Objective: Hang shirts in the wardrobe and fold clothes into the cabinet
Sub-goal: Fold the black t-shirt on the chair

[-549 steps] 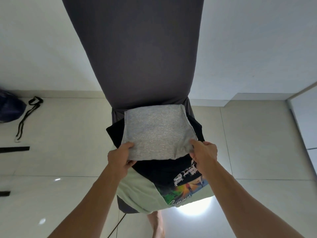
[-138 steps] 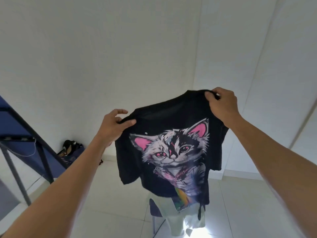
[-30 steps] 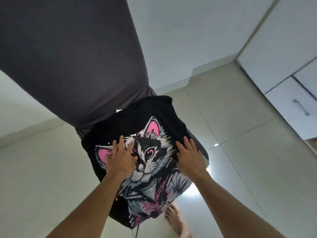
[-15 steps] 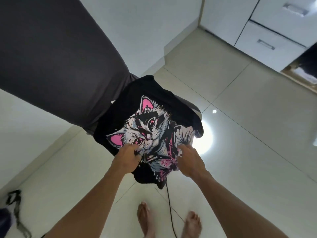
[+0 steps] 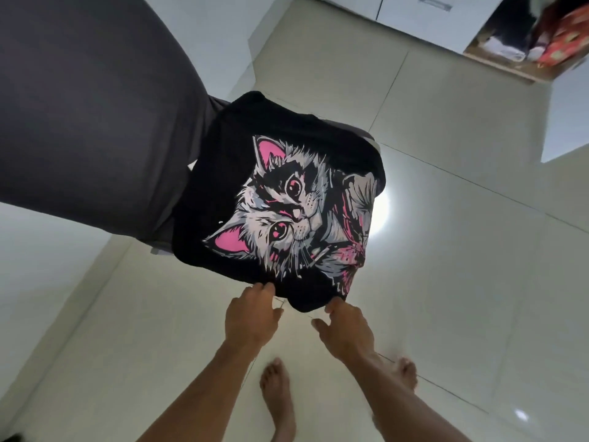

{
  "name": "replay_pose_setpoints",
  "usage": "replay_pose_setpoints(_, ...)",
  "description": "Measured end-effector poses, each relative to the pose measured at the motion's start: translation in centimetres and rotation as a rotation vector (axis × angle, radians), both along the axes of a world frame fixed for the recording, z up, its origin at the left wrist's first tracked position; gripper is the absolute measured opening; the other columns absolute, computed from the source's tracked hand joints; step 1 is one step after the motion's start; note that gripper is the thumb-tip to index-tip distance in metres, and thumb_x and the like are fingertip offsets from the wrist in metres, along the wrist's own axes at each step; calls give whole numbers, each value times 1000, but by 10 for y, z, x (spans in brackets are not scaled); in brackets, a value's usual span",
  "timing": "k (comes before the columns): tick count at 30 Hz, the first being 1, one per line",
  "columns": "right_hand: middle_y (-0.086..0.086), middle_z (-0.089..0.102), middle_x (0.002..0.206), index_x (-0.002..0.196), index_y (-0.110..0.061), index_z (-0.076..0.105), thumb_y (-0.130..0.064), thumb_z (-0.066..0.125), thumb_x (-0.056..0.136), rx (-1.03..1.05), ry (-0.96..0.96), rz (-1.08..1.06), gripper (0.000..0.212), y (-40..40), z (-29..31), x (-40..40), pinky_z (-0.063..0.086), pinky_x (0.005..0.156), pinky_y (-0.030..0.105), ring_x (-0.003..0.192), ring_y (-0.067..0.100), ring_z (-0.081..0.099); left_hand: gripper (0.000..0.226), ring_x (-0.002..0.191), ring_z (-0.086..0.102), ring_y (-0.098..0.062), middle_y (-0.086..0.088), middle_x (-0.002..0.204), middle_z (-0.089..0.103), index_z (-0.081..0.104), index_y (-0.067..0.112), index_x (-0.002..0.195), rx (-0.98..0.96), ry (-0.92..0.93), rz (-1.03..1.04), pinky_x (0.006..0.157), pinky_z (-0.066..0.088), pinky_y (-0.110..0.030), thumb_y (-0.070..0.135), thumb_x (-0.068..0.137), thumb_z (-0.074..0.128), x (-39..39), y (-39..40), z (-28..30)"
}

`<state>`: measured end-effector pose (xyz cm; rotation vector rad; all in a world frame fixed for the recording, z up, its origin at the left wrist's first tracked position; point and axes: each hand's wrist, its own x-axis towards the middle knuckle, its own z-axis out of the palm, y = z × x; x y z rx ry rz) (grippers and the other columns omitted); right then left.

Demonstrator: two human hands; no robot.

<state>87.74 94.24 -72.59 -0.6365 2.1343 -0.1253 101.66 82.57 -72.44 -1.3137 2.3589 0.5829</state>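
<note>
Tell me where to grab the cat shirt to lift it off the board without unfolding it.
Probably take the cat shirt by its near folded edge, coming from the person's side. That edge overhangs the board, so both hands can slide under it. The left hand and right hand are already there, touching that hem.

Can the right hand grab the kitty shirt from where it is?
Probably yes. The right hand is already at the near edge of the black cat shirt, fingertips touching it, with nothing between them.
</note>
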Motion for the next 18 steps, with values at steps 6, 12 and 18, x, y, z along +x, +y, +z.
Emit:
replay_pose_setpoints(6, -2, 69, 117, 131, -24, 57, -47, 70, 87, -70, 110, -264, 51, -1, -39, 55, 49, 77, 31, 105, 21, 65, 46, 74, 66, -21, 2, 80, 68, 69, 17, 95, -273, 221, -299, 57, 52, -34, 34, 60, 94, 13, 18, -52)
replay_pose_setpoints(12, -4, 72, 107, 114, -22, 66, -45, 50, 101, -193, 260, -315, 31, -11, -61, 65, 37, 66, 27, 92, 19, 67, 29, 78, 62, -24, -2, 82, 66, 66, 15, 96, -497, 416, -379, 64, 52, -35, 18, 73, 85, 10, 25, -80)
replay_pose_setpoints(18, -9, 66, 87, 88, -23, 61, -30, 55, 96, -447, 342, -240, 12, 24, -66, 66, 41, 55, 24, 70, 14, 59, 14, 75, 55, -22, -2, 80, 59, 63, 16, 90, -577, 475, -395, 64, 43, -34, 23, 85, 74, 2, 39, -89)
